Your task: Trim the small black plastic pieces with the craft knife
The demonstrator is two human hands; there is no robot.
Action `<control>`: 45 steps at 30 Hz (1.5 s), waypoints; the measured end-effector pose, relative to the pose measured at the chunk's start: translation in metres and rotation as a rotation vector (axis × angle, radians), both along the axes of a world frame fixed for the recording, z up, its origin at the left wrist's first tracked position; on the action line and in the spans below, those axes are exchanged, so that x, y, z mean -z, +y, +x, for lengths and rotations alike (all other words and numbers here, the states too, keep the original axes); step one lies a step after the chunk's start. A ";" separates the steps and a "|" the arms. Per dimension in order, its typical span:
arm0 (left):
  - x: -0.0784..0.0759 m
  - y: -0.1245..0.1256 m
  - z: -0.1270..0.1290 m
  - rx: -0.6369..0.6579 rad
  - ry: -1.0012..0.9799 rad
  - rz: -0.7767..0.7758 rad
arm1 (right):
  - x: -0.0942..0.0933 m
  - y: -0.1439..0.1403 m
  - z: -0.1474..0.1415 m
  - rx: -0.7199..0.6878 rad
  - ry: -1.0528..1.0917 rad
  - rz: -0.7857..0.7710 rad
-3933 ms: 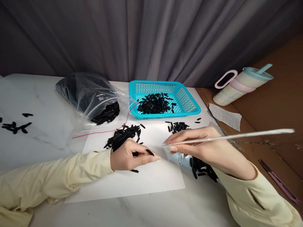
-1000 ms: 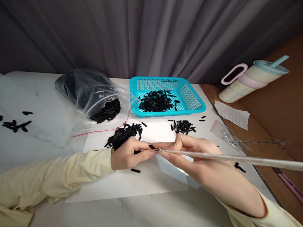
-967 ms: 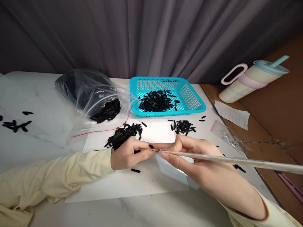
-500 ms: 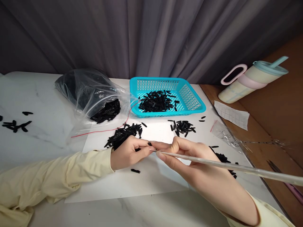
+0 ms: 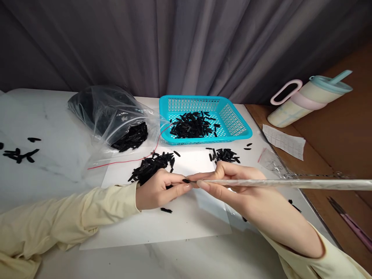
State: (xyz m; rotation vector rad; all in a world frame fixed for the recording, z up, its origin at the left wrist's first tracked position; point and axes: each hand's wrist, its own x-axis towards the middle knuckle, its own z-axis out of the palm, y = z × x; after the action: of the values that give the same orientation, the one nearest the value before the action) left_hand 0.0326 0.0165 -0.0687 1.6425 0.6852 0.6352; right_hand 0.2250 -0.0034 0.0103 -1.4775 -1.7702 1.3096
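Black piece (image 5: 186, 180): I see one, pinched in my left hand (image 5: 158, 190), at the open tip of the sleeve, over the white sheet (image 5: 162, 224).
Sleeve (image 5: 290, 183): one long clear tube, gripped near its mouth by my right hand (image 5: 247, 193).
Handling: I judge the piece light, stiff, slippery; hold its middle.
Count: three loose heaps (image 5: 151, 166), one basket (image 5: 241, 130), one bag (image 5: 110, 112).

A glossy white marble-look tabletop (image 5: 52, 128) carried a matt sheet of white paper (image 5: 180, 221) and a perforated turquoise plastic basket (image 5: 232, 124). At ten o'clock from the basket lay a crinkled, shiny clear plastic bag (image 5: 107, 112). Matt grey cloth curtains (image 5: 186, 42) hung behind, beside brown wood (image 5: 334, 131) at three o'clock.
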 end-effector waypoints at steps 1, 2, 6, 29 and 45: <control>0.000 0.000 0.000 0.006 -0.003 0.006 | 0.001 0.000 0.000 0.001 0.025 -0.011; 0.000 0.000 0.000 0.010 -0.006 0.014 | 0.001 0.001 0.000 0.001 0.050 -0.018; 0.002 0.000 0.001 0.010 -0.022 0.055 | 0.004 0.001 -0.002 -0.006 0.113 -0.045; 0.004 0.001 0.002 0.036 -0.075 0.149 | 0.000 -0.004 -0.004 -0.040 -0.072 -0.013; 0.005 0.004 0.004 -0.002 0.057 0.224 | 0.035 -0.038 -0.026 -0.151 -0.375 0.841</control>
State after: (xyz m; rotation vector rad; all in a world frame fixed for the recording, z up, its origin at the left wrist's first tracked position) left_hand 0.0364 0.0201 -0.0742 1.8724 0.6756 0.6881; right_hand 0.1988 -0.0413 -0.0245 -1.1344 -2.2898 0.2282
